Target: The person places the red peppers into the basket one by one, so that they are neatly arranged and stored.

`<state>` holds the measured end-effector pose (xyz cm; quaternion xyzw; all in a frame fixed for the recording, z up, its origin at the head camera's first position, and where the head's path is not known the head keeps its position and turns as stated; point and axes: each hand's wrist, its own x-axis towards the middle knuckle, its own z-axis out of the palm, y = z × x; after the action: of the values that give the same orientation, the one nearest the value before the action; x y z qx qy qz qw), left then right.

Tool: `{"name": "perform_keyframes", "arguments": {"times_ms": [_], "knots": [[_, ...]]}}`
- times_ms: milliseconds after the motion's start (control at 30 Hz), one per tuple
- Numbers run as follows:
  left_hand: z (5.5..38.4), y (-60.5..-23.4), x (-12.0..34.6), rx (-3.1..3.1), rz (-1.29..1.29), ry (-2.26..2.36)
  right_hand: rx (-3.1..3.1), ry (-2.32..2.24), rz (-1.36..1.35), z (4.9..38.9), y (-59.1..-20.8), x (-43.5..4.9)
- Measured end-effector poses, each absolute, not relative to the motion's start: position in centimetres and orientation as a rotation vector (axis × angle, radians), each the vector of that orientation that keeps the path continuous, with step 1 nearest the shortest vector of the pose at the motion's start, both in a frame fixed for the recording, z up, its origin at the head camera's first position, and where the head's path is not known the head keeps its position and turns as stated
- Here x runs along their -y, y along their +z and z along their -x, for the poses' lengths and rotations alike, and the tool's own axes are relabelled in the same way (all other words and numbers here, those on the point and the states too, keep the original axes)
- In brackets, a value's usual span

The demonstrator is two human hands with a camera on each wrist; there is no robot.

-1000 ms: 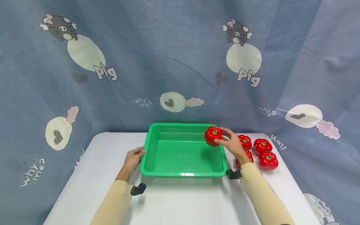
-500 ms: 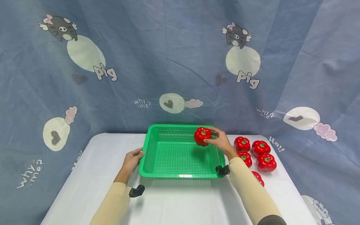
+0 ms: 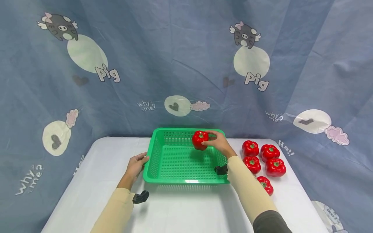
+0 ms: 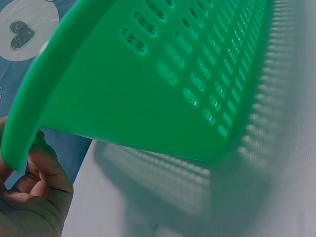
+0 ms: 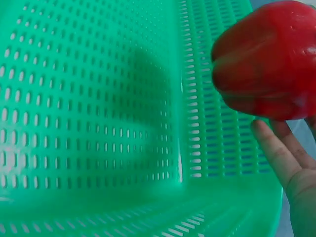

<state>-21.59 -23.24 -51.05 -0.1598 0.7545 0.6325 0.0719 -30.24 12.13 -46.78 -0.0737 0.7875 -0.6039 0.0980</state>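
Observation:
A red bell pepper [image 3: 199, 140] is pinched between the thumb and fingers of my right hand [image 3: 216, 141], above the back part of a green plastic basket [image 3: 186, 181]. In the right wrist view the pepper [image 5: 269, 61] hangs clear of the perforated basket floor [image 5: 98, 113], which carries its shadow. My left hand [image 3: 136, 165] grips the basket's left rim, thumb on top. The left wrist view has fingers [image 4: 47, 170] curled under that rim [image 4: 29, 113]; part of the hand falls outside the view.
Several more red bell peppers [image 3: 252, 164] stand on the white table [image 3: 186, 210] to the right of the basket, near my right forearm [image 3: 247, 187]. A blue patterned cloth [image 3: 186, 64] hangs behind the table.
My right hand has carried the pepper leftward over the basket, from near its right rim toward the middle. My left hand keeps its grip on the left rim.

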Motion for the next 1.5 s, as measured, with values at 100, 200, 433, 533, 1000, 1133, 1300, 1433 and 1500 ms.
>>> {"name": "perform_keyframes", "arguments": {"times_ms": [100,200,433,533,1000,1133,1300,1433,1500], "knots": [[21.6,-51.0,23.2,-2.260,0.492,1.896,-2.313,-1.800,0.220,30.5,-46.7,-11.5],[21.5,-51.0,23.3,-2.261,0.496,1.896,-2.309,-1.788,0.221,30.7,-46.9,-10.9],[21.5,-51.2,23.2,-2.267,0.506,1.899,-2.310,-1.783,0.170,31.2,-47.7,-9.8],[21.5,-51.3,23.2,-2.267,0.507,1.894,-2.301,-1.790,0.166,31.2,-48.0,-9.4],[21.2,-51.3,23.4,-2.264,0.526,1.911,-2.295,-1.794,0.217,31.3,-48.7,-6.3],[21.1,-51.2,23.5,-2.270,0.521,1.912,-2.213,-1.811,0.229,31.1,-48.2,-5.3],[21.1,-51.1,23.5,-2.269,0.516,1.911,-2.233,-1.795,0.230,31.6,-49.5,-4.1],[21.2,-51.1,23.4,-2.266,0.508,1.924,-2.232,-1.782,0.228,31.6,-49.5,-3.6],[21.2,-51.1,23.3,-2.267,0.509,1.926,-2.226,-1.786,0.223,31.6,-49.5,-3.3]]}}
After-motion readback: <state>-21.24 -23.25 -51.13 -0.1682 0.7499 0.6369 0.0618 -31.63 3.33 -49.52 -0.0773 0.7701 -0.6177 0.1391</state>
